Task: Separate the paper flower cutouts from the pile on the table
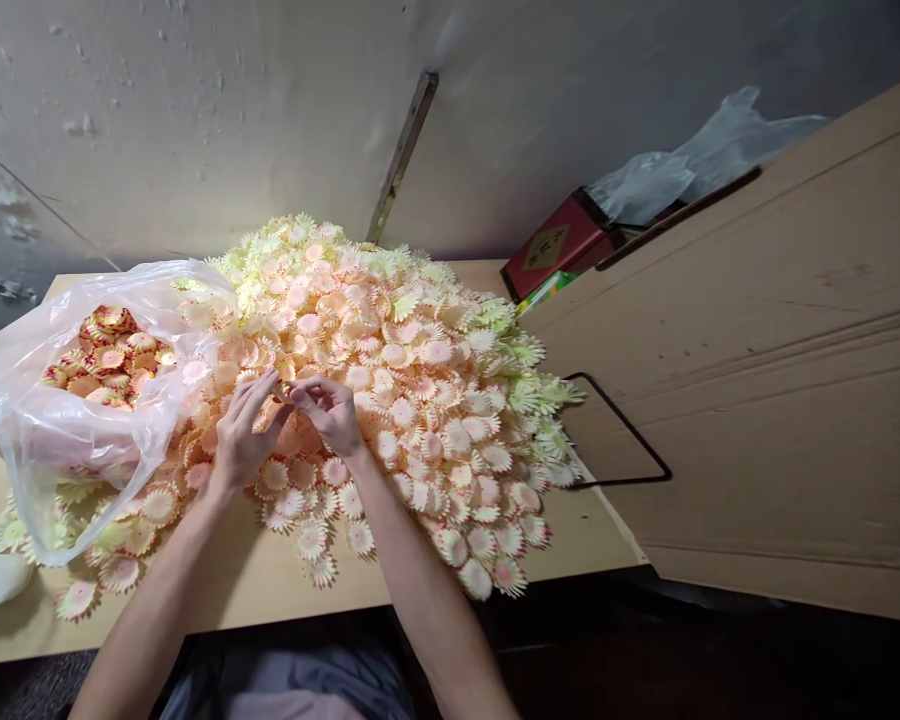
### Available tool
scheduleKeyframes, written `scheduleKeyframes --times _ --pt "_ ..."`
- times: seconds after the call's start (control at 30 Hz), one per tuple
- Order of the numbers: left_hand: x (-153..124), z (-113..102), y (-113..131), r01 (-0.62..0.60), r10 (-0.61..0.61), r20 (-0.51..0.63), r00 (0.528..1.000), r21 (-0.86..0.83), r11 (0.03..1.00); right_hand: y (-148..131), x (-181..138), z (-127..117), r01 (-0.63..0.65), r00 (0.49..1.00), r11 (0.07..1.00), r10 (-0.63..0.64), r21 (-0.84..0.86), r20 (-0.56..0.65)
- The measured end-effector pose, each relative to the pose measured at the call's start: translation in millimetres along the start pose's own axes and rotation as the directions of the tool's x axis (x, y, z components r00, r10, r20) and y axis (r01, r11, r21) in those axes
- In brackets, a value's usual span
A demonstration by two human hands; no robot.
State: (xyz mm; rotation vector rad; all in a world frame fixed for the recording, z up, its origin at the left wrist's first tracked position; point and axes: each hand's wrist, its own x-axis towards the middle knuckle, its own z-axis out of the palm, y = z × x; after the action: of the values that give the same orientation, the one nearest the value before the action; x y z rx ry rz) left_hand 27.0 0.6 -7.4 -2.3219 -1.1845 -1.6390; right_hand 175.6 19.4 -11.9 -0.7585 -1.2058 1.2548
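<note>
A big heap of small pink, cream and pale green artificial flower heads (412, 380) covers the middle of a wooden table (270, 590). Both hands meet over the heap's near left part. My left hand (244, 430) has its fingers curled and pinched toward my right hand (330, 410), which is also pinched. Between their fingertips sits a small flower piece (286, 390), too small to make out clearly. A clear plastic bag (82, 400) holding darker orange-red flower heads (109, 355) lies just left of my left hand.
A large brown cardboard sheet (757, 380) leans at the right, with a thin black wire frame (622, 440) beside it. Behind it are a red box (562, 245) and crumpled clear plastic (690, 160). A grey wall rises behind the table. Loose flowers lie near the table's front edge.
</note>
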Motion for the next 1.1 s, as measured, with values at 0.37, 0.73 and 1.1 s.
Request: scheduleKeyframes --times 0.37,0.73,1.1 --pt "-6.0 0.4 -4.3 0.08 -0.08 0.015 0.997 -0.022 0.997 -6.8 -3.3 -0.8 -0.007 1.0 1.0 0.006 -0.02 -0.026" --pt "-4.5 -3.2 -0.3 0.164 -0.162 0.031 0.986 -0.075 0.984 -6.1 -1.7 -5.0 -0.056 0.993 0.993 0.065 0.101 -0.094" --pt "-6.8 -3.5 0.3 0.246 -0.245 0.029 0.969 -0.139 0.959 -3.8 -2.1 -4.8 -0.043 0.996 0.988 0.054 0.147 -0.071"
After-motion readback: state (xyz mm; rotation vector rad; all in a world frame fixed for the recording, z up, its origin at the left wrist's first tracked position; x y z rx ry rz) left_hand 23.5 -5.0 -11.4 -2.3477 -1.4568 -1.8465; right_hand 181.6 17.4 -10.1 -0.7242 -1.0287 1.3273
